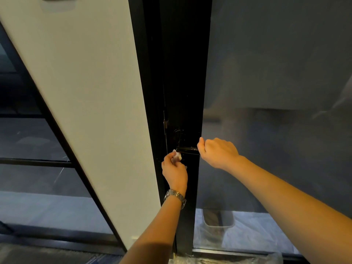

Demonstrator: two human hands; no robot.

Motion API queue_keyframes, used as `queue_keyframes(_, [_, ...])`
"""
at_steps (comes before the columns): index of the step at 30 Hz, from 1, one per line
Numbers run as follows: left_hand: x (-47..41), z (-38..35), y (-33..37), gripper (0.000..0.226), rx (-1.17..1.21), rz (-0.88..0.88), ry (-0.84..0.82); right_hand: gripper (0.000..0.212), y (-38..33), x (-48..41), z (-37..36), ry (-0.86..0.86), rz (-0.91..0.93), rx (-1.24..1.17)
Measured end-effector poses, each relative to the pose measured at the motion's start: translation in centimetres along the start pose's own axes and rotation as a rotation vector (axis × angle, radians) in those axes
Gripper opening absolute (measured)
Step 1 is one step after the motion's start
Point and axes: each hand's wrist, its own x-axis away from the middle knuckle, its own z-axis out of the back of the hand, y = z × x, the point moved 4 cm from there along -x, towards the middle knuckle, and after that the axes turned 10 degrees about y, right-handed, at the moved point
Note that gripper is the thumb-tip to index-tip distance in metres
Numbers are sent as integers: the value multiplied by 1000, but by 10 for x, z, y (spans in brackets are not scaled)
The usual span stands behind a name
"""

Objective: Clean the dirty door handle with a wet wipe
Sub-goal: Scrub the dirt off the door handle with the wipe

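A black lever door handle (187,149) juts out horizontally from the dark door frame (182,82). My right hand (217,152) is closed around the handle's right end. My left hand (174,171), with a metal watch on its wrist, pinches a small crumpled white wet wipe (176,155) and holds it against the left end of the handle, near its base. The part of the handle inside my right fist is hidden.
A frosted glass door panel (276,92) fills the right side, with a grey bin (218,219) dimly visible through its clear lower strip. A white wall column (85,92) stands left of the frame, with dark glass panes (28,149) further left.
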Motion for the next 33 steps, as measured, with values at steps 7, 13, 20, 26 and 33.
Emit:
queue_keyframes(7, [18,-4,-20,17,598,805,34,53,-2,1,3,9,43,34])
queue_keyframes(13, [26,-6,-9,19,607,853,-144,52,0,-1,0,6,43,78])
queue_keyframes(20, [-4,42,23,19,311,374,-159,53,0,0,1,7,5,-13])
queue_keyframes(26, [-2,35,86,16,-76,-337,-192,59,-3,1,2,23,70,33])
queue_keyframes(33, [-1,-15,112,17,-747,-827,-323,48,-2,1,2,-66,31,92])
